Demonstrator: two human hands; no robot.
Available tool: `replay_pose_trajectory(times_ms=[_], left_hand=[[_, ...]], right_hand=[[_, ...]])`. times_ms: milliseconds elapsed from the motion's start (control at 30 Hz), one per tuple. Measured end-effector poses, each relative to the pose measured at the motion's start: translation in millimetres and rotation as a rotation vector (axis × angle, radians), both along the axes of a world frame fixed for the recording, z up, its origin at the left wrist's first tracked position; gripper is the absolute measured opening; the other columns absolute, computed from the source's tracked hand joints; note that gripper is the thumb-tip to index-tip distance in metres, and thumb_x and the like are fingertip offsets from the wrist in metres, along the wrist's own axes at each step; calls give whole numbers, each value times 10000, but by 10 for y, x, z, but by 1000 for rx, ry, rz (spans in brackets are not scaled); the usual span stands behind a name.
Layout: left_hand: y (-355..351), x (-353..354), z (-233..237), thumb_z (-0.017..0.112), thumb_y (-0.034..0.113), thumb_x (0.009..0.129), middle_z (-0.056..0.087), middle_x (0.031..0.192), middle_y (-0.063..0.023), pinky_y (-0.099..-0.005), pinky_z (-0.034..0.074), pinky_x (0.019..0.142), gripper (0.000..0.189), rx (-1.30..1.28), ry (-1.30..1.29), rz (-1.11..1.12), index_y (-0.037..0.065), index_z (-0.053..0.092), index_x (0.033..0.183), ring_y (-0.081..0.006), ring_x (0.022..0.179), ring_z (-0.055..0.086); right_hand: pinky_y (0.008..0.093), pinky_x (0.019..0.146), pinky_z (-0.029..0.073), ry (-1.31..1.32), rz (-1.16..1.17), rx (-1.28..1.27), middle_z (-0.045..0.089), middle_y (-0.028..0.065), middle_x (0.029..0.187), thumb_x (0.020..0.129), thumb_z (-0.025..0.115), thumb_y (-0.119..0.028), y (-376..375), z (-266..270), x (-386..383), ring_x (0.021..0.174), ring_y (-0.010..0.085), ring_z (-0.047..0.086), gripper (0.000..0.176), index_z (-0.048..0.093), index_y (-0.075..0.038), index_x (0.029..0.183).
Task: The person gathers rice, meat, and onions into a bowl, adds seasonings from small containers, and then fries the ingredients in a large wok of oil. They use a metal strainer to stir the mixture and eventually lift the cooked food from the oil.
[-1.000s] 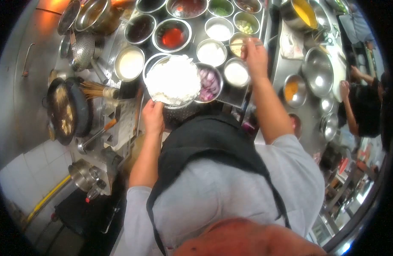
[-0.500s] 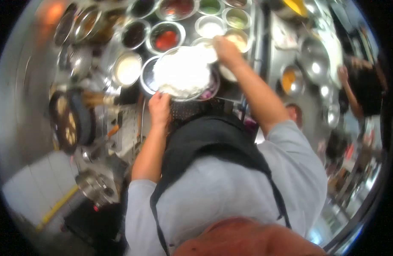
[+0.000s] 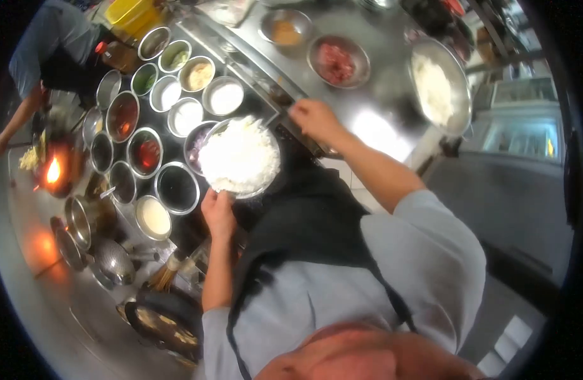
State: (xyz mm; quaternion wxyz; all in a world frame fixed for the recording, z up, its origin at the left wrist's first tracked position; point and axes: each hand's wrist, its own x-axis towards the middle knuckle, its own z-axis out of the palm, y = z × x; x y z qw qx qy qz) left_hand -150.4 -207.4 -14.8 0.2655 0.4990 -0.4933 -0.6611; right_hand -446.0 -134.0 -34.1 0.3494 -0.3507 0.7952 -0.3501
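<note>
My left hand [image 3: 219, 215] grips the near rim of a metal bowl [image 3: 263, 189] and holds it in front of the black apron. White rice [image 3: 241, 155] is heaped in it, overexposed in the middle. To the bowl's right, my right hand [image 3: 312, 120] is raised over the counter edge with its fingers curled together. Whatever is between those fingers, if anything, is hidden. Past the rice bowl sit round tubs of white seasoning [image 3: 185, 116], and a tub with purple pieces [image 3: 195, 147] is partly covered by the bowl.
Sauce tubs [image 3: 144, 153] stand in rows at left, with a flaming wok [image 3: 54, 168] and a co-worker's arm [image 3: 24, 117] beyond. A steel counter [image 3: 342, 117] holds a bowl of raw meat [image 3: 336, 65] and another rice bowl [image 3: 438, 92]. Pans [image 3: 162, 323] lie lower left.
My view and body have turned to the right. My right hand has left the tubs and now hangs over the counter edge. The rice bowl stays in my left hand.
</note>
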Motion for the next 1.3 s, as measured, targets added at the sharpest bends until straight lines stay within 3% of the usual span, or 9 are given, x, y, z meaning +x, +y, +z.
replay_pose_trajectory(times_ms=[67, 200, 433, 567, 733, 867, 1133, 1233, 1300], left_hand=[[56, -160, -143, 513, 34, 805, 583, 763, 4, -197, 337, 540, 188, 42, 38, -66, -21, 621, 949, -45, 615, 450], [205, -595, -327, 520, 48, 803, 549, 719, 24, -203, 320, 521, 156, 157, 108, -162, -10, 620, 907, -36, 595, 426], [316, -1433, -698, 521, 76, 809, 542, 685, 5, -222, 338, 520, 154, -143, -32, -437, -30, 617, 866, -54, 594, 438], [396, -2034, -102, 550, 114, 818, 610, 757, -56, -250, 420, 577, 195, -16, -206, -465, -54, 620, 886, -99, 641, 527], [510, -2429, -516, 568, 159, 840, 634, 775, -89, -267, 463, 626, 223, 129, 40, -375, -53, 628, 877, -131, 681, 580], [378, -2405, -543, 590, 186, 835, 666, 851, -133, -317, 493, 709, 258, -150, -93, -717, -21, 641, 981, -200, 741, 630], [546, -954, -706, 568, 278, 900, 562, 1226, -172, -383, 392, 992, 443, -222, 101, -1052, 18, 526, 1257, -273, 1151, 528], [875, -21, -438, 453, 439, 947, 503, 1326, -152, -348, 286, 1069, 509, -2, 136, -636, 84, 515, 1306, -257, 1252, 435], [1186, 490, -242, 468, 448, 936, 434, 1370, -143, -350, 248, 1083, 545, -10, 159, -398, 85, 450, 1342, -252, 1287, 370]], right_hand=[[336, 570, 478, -573, -422, -37, 615, 137, 842, 896, 534, -359, 319, -68, -259, 655, 243, 631, 370, 566, -6, 1001], [279, 497, 450, -883, -719, -336, 598, 91, 776, 929, 470, -407, 366, -290, -748, 603, 186, 621, 411, 532, -10, 1015], [274, 492, 457, -666, -773, -318, 635, 112, 820, 952, 409, -432, 398, -350, -1383, 595, 194, 618, 466, 547, 4, 1048], [280, 516, 464, -377, -635, -340, 647, 104, 831, 941, 448, -414, 559, -114, -1706, 596, 175, 601, 454, 586, -2, 1072], [245, 582, 447, -77, -563, -459, 644, 61, 851, 933, 496, -260, 667, 334, -1864, 646, 115, 574, 300, 628, -25, 1065], [231, 632, 451, -22, -520, -457, 642, 54, 882, 923, 525, -194, 447, 606, -1780, 682, 104, 573, 252, 624, -22, 1079], [269, 731, 469, -375, 327, -480, 597, 67, 925, 852, 469, 10, -301, 711, -282, 785, 129, 561, 307, 573, 0, 1140], [303, 868, 447, -691, 965, -162, 561, 77, 1049, 808, 567, -36, -297, 799, 609, 972, 165, 553, 348, 563, -14, 1155], [341, 921, 424, -475, 1580, -105, 547, 102, 1081, 826, 632, -149, -356, 794, 1070, 1033, 224, 535, 397, 540, 7, 1179]])
